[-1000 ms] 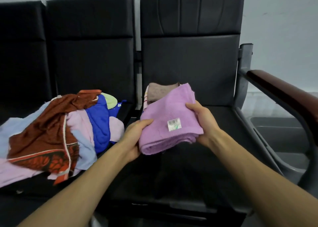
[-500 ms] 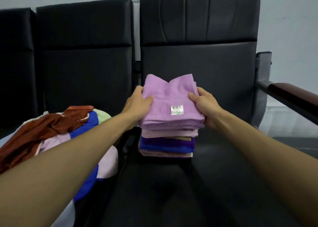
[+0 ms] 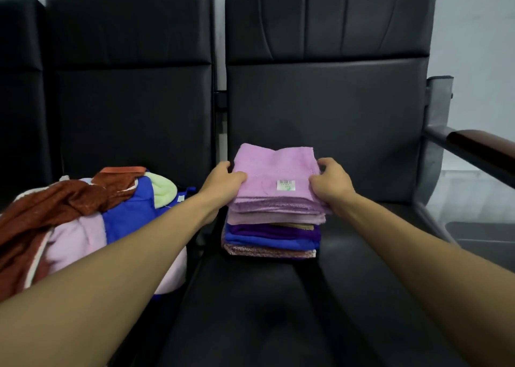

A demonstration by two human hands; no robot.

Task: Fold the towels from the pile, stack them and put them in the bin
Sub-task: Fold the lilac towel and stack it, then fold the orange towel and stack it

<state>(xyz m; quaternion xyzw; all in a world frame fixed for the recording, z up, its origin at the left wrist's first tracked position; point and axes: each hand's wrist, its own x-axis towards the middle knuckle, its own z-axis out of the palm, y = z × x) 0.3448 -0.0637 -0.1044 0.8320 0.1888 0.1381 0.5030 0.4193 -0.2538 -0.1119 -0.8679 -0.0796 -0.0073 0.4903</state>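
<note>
A folded lilac towel (image 3: 274, 169) lies on top of a stack (image 3: 271, 237) of folded towels on the black chair seat (image 3: 278, 311), a little toward 12 o'clock from the middle of the view. Its long axis runs from 9 to 3 o'clock, square with the stack under it. The layered, folded edges face the person at 6 o'clock. The far edge, at 12 o'clock, dips slightly in its middle. A small white label (image 3: 286, 185) sits face up on the towel, close to the near edge and right of centre.

The left hand (image 3: 223, 181) grips the towel's 9 o'clock edge, thumb lying on the top face and fingers curled round the side. The right hand (image 3: 331, 184) holds the 3 o'clock edge, its fingers bent over the corner; the fingertips are hidden by the hand's back.

Below the lilac towel the stack shows pale pink, purple, blue and speckled reddish layers, their edges roughly flush.

At 9 o'clock of the stack, on the neighbouring seat, lies a loose pile (image 3: 83, 213) of unfolded towels in rust brown, blue, pink and pale green. A dark armrest (image 3: 485, 149) stands at 3 o'clock.
</note>
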